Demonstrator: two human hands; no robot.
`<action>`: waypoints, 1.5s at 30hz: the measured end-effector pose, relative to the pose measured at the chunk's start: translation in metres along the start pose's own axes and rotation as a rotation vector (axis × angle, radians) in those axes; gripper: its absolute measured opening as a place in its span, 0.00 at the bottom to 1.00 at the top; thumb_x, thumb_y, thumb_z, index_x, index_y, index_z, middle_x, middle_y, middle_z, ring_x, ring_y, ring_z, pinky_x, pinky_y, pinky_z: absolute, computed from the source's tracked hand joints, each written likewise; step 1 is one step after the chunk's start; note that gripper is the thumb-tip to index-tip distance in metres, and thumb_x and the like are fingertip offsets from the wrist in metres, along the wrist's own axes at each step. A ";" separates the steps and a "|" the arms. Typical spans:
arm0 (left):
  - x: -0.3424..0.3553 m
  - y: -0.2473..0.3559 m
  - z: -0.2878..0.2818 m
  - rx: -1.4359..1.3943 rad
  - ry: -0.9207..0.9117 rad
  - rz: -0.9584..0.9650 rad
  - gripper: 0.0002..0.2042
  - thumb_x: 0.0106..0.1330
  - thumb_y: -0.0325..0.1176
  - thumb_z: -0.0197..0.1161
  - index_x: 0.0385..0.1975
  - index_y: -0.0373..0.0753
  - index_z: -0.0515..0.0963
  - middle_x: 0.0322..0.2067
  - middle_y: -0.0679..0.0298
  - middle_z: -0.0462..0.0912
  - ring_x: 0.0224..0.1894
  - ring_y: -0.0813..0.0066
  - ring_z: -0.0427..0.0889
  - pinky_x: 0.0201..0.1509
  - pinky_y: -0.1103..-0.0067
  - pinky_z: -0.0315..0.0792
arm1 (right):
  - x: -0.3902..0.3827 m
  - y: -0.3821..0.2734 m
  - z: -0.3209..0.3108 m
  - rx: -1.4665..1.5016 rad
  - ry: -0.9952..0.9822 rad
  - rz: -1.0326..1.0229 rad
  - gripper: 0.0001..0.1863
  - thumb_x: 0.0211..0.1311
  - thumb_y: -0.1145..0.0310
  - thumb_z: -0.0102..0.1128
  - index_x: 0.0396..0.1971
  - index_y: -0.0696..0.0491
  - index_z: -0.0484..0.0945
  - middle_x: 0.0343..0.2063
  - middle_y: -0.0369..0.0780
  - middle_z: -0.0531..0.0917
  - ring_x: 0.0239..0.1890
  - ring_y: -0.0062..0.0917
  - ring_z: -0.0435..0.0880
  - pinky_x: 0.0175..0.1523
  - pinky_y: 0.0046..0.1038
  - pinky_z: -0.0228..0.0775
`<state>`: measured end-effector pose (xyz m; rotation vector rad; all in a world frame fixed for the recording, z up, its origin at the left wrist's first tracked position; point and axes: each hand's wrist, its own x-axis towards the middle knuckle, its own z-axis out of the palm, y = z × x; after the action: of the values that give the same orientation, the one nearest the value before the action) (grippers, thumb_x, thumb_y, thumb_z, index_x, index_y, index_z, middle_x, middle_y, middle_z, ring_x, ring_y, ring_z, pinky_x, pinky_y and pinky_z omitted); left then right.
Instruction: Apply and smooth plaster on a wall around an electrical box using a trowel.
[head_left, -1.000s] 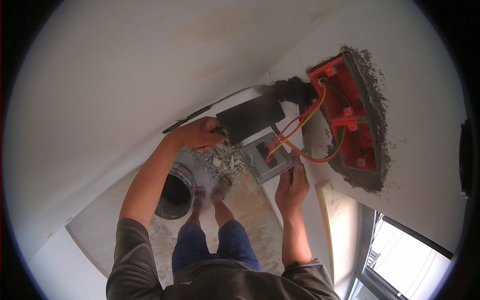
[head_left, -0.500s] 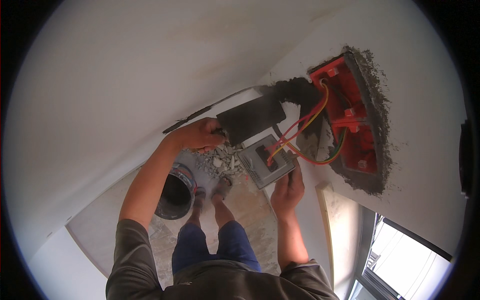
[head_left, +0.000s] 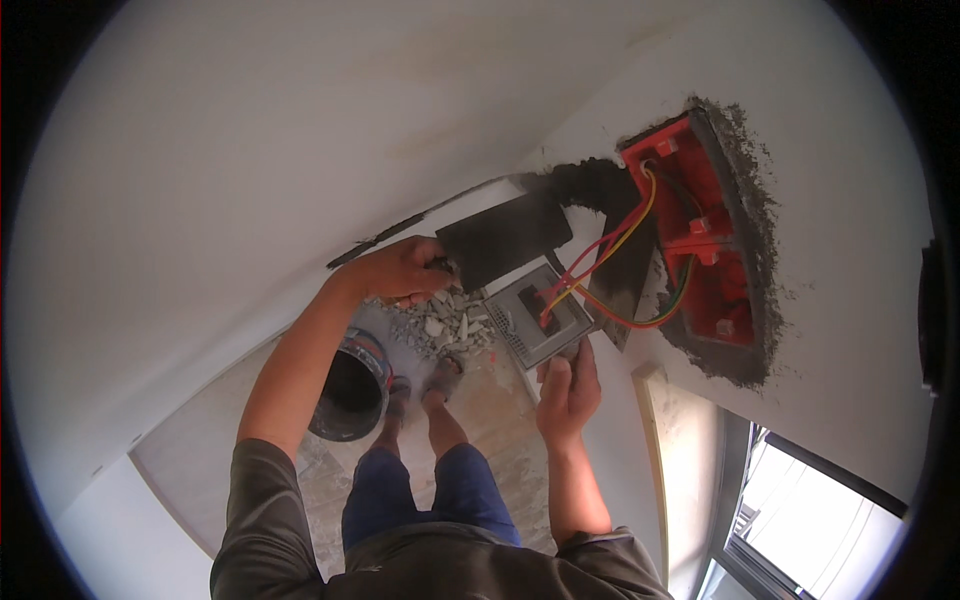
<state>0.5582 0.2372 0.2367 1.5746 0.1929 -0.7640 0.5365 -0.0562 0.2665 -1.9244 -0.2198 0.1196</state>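
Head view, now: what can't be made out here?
All in the head view:
Dark flat tool: handle mostly hidden by the left hand.
Grey panel: underside, facing away from the camera.
Wires: their ends at the panel, too small.
Bucket: contents, lost in shadow.
Window: cut off by the lower edge.

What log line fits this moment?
left hand: holds flat black rectangular tool; right hand: holds grey rectangular faceplate; red and yellow wires: faceplate to red wall boxes
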 end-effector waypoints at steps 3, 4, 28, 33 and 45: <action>0.002 -0.006 -0.002 -0.039 -0.017 -0.012 0.11 0.63 0.38 0.56 0.40 0.40 0.78 0.15 0.69 0.71 0.15 0.81 0.71 0.17 0.80 0.63 | 0.001 0.012 -0.006 -0.082 0.031 -0.104 0.14 0.64 0.77 0.46 0.48 0.63 0.74 0.25 0.38 0.76 0.25 0.18 0.71 0.32 0.20 0.66; 0.003 -0.007 -0.002 -0.038 -0.020 -0.010 0.11 0.63 0.38 0.56 0.40 0.40 0.78 0.15 0.69 0.71 0.15 0.81 0.71 0.17 0.80 0.63 | 0.007 0.010 -0.009 -0.224 -0.024 -0.205 0.13 0.60 0.78 0.50 0.45 0.62 0.74 0.25 0.41 0.75 0.25 0.27 0.73 0.30 0.26 0.67; 0.003 -0.007 -0.001 -0.090 0.023 -0.033 0.13 0.62 0.42 0.64 0.22 0.42 0.74 0.16 0.71 0.74 0.16 0.84 0.72 0.17 0.84 0.64 | 0.035 0.021 0.013 -0.339 0.028 -0.367 0.21 0.51 0.78 0.66 0.48 0.57 0.77 0.54 0.52 0.79 0.57 0.46 0.78 0.57 0.37 0.73; 0.004 -0.006 0.000 -0.085 0.039 -0.022 0.12 0.62 0.41 0.64 0.24 0.41 0.74 0.17 0.70 0.74 0.17 0.83 0.72 0.17 0.83 0.64 | 0.030 0.031 0.015 -0.280 0.013 -0.388 0.16 0.56 0.80 0.59 0.46 0.59 0.77 0.52 0.52 0.80 0.57 0.46 0.79 0.58 0.36 0.72; 0.005 -0.006 0.000 -0.078 0.029 -0.034 0.10 0.62 0.39 0.63 0.27 0.40 0.74 0.17 0.69 0.74 0.15 0.82 0.71 0.15 0.83 0.61 | 0.021 0.063 0.028 0.071 0.011 -0.190 0.18 0.51 0.72 0.66 0.45 0.57 0.80 0.45 0.48 0.84 0.48 0.40 0.84 0.51 0.33 0.75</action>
<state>0.5590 0.2367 0.2291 1.5128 0.2686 -0.7516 0.5581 -0.0475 0.1980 -1.8232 -0.3849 -0.0094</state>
